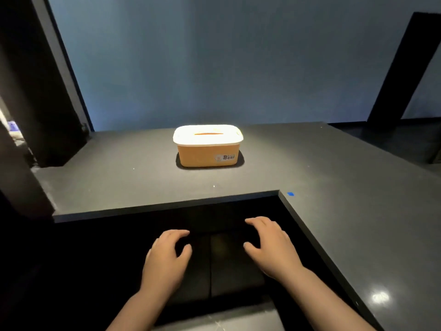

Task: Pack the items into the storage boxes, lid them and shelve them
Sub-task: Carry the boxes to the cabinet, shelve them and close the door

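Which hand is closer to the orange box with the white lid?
Right. The right hand hovers below the orange box, slightly to its right; the left hand hangs lower and further left. Neither touches it.

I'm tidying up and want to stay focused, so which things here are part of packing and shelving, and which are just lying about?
Part of the job:
- orange storage box, standing on the dark counter
- its white lid, already on
- left hand and right hand, both holding nothing

Just lying about:
- small blue tape mark on the counter
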A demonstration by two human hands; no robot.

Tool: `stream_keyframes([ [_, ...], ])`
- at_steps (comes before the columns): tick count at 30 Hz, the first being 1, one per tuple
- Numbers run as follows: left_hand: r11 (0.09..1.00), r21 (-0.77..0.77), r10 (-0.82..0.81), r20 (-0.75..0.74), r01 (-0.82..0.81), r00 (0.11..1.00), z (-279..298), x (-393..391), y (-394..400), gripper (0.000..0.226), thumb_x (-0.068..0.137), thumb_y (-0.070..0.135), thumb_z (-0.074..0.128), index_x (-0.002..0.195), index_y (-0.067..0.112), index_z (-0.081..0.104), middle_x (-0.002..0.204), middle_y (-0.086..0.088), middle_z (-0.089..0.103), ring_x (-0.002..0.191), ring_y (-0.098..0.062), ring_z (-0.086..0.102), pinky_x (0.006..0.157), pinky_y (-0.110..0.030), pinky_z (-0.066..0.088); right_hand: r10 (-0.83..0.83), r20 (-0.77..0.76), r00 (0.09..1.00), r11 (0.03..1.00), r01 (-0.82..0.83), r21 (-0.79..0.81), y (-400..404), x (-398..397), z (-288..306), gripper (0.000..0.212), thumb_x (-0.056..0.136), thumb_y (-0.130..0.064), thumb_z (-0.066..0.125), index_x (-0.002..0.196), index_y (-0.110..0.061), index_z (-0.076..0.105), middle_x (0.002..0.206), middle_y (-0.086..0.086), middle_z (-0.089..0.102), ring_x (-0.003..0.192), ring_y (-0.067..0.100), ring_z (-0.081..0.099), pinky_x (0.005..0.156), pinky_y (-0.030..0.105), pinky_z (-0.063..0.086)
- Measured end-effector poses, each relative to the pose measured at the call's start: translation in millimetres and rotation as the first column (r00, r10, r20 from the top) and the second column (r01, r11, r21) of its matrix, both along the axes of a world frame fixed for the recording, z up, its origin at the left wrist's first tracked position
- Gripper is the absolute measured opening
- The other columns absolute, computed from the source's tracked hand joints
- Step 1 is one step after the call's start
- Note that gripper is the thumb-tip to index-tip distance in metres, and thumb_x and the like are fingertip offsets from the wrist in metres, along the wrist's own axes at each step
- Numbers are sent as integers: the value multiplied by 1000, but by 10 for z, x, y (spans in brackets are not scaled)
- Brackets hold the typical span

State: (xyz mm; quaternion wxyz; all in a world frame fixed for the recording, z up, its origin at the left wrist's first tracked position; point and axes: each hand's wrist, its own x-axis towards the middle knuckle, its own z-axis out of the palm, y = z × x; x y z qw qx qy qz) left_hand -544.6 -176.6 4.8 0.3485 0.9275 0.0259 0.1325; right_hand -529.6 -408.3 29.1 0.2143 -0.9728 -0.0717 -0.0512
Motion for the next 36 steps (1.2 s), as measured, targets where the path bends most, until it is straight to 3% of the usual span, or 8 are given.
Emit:
stream_keyframes([
  [13, 989, -71, 134, 26, -131, 991, 314, 2507, -43, 33, 90, 23, 56, 123, 26, 56, 127, 7, 53, 118, -12, 48, 95, -29, 40, 66, -21, 998, 992, -64, 105, -90, 2757, 251, 56, 88, -31, 57, 141, -30, 39, 144, -10, 41, 133, 12, 35, 107, 33, 35],
  [18, 990, -23, 142, 102, -140, 985, 434, 3522, 194, 35, 87, 22, 59, 122, 24, 58, 125, 2, 56, 117, -18, 49, 96, -34, 39, -9, 77, 997, 987, -4, 159, 103, 3750, 332, 48, 93, -29, 54, 139, -27, 42, 142, -5, 44, 131, 16, 36, 104, 37, 38],
  [21, 990, -41, 141, 100, -137, 985, 484, 4092, 387, 35, 87, 21, 59, 121, 24, 59, 127, 0, 55, 117, -21, 48, 95, -35, 39, -80, 96, 992, 993, 70, 99, 158, 4293, 287, 44, 95, -31, 47, 139, -26, 43, 144, -3, 42, 133, 18, 30, 106, 38, 31],
  [25, 986, -43, 161, 7, -160, 987, 393, 4740, 585, 48, 86, 26, 60, 132, 18, 49, 134, -4, 49, 123, -26, 42, 99, -40, 37, -136, 11, 991, 990, 135, 25, 108, 4872, 182, 50, 97, -45, 40, 143, -28, 36, 154, -3, 26, 140, 19, 19, 110, 42, 26],
  [29, 980, -149, 112, -142, -133, 983, 322, 5125, 671, 65, 89, 34, 58, 145, 17, 31, 147, -8, 34, 132, -27, 35, 107, -42, 32, -152, -126, 980, 960, 177, 216, -25, 5221, 117, 62, 95, -46, 47, 150, -27, 24, 155, -4, 27, 141, 18, 26, 112, 39, 27],
  [36, 969, -179, 131, -211, -170, 969, 385, 5362, 749, 61, 86, 42, 60, 140, 27, 35, 139, -8, 43, 122, -28, 45, 95, -40, 38, -140, -210, 968, 879, 219, 424, -115, 5477, 66, 61, 92, -46, 55, 146, -34, 29, 143, 0, 46, 130, 24, 43, 98, 35, 36],
])
